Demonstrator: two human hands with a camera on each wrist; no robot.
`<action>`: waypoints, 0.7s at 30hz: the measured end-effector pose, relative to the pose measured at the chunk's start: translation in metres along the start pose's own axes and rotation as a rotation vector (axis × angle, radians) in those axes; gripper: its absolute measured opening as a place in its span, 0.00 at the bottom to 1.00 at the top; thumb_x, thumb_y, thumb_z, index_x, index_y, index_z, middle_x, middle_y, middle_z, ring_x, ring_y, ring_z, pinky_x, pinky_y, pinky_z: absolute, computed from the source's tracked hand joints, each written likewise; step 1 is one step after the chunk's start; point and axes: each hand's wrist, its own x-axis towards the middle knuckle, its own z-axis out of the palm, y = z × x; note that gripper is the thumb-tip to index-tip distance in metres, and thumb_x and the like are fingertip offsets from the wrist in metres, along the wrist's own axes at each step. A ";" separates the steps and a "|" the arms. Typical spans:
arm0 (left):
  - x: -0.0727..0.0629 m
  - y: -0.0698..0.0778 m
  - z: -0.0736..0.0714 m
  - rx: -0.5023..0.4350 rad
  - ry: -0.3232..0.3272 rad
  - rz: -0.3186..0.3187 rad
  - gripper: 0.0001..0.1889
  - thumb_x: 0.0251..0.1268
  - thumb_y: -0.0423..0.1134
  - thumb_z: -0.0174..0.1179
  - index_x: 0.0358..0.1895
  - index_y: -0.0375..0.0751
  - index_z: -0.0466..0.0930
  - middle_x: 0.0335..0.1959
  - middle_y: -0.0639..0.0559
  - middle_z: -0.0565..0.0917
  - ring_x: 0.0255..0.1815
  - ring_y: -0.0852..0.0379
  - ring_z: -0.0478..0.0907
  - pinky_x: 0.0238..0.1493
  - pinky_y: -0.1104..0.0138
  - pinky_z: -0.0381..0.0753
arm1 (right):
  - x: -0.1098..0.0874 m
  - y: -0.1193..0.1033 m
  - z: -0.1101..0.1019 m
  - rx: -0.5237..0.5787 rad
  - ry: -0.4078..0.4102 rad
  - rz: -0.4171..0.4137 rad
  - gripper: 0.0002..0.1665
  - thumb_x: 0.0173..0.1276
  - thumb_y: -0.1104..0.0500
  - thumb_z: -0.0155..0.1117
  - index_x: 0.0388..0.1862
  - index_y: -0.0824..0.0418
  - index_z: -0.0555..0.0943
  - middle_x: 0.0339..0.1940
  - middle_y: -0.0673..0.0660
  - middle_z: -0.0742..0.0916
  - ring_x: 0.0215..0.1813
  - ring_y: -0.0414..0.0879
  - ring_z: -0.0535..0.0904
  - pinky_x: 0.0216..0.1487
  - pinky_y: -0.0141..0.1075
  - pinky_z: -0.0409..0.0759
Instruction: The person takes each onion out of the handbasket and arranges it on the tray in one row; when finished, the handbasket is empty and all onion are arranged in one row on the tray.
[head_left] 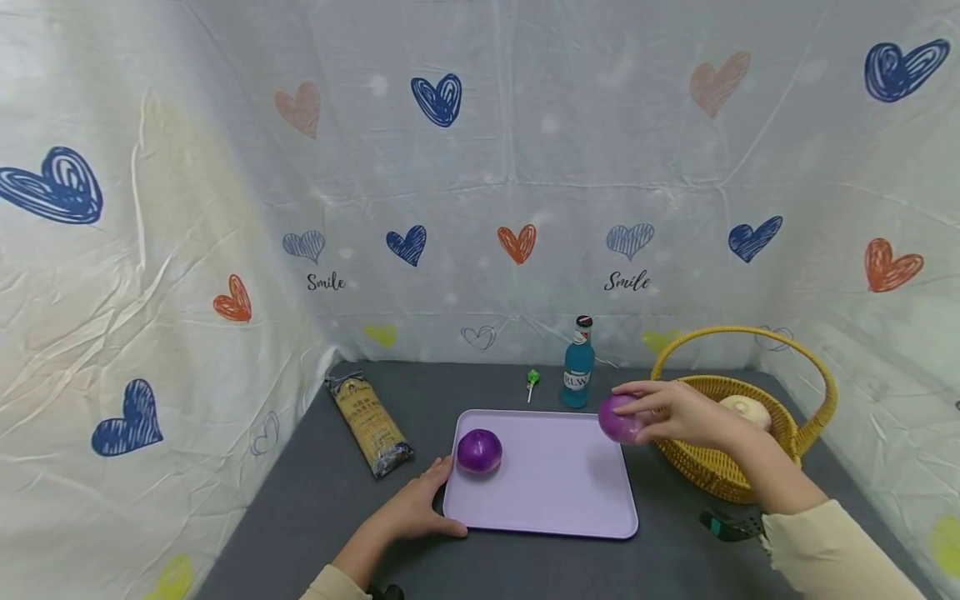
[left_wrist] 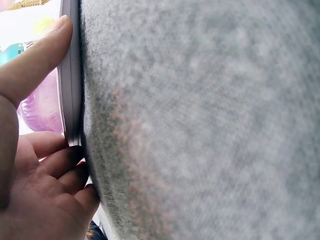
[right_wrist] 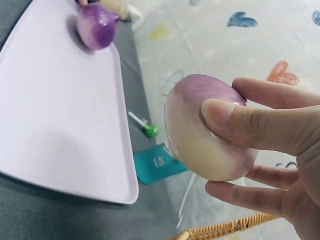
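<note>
My right hand [head_left: 678, 414] holds a purple onion [head_left: 619, 419] between thumb and fingers, raised over the back right corner of a lilac tray [head_left: 555, 475]. Up close in the right wrist view, that onion [right_wrist: 200, 145] is purple on one side and pale on the other. At the tray's front left corner, my left hand [head_left: 416, 504] grips the rim, fingers along the left edge and thumb at the front edge. In the left wrist view its fingertips [left_wrist: 75, 175] curl against the tray's side. A second purple onion [head_left: 479, 451] sits on the tray's left part.
Right of the tray stands a yellow wicker basket [head_left: 708, 475] with a tall handle and a pale round item [head_left: 747, 411] inside. Behind the tray are a blue bottle [head_left: 578, 367] and a green lollipop [head_left: 532, 379]. A yellow packet [head_left: 371, 421] lies at left.
</note>
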 end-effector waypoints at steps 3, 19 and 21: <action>0.000 -0.001 0.001 0.003 0.001 0.001 0.63 0.46 0.61 0.78 0.80 0.34 0.52 0.80 0.35 0.57 0.81 0.35 0.51 0.75 0.35 0.55 | 0.003 0.000 0.003 -0.009 0.000 -0.004 0.25 0.60 0.59 0.77 0.58 0.57 0.86 0.66 0.66 0.80 0.56 0.59 0.82 0.46 0.38 0.88; 0.001 -0.001 0.000 0.010 0.005 0.004 0.63 0.45 0.60 0.78 0.80 0.33 0.53 0.80 0.36 0.57 0.82 0.36 0.51 0.75 0.36 0.55 | 0.021 -0.001 0.022 0.038 0.007 -0.075 0.24 0.61 0.60 0.77 0.57 0.58 0.87 0.67 0.67 0.79 0.60 0.67 0.79 0.48 0.41 0.88; 0.001 -0.001 0.000 0.005 0.004 0.006 0.63 0.45 0.60 0.78 0.79 0.33 0.53 0.80 0.35 0.57 0.81 0.35 0.51 0.75 0.36 0.55 | 0.023 -0.001 0.024 0.047 0.005 -0.080 0.24 0.61 0.60 0.77 0.57 0.58 0.87 0.67 0.68 0.79 0.60 0.68 0.79 0.49 0.42 0.88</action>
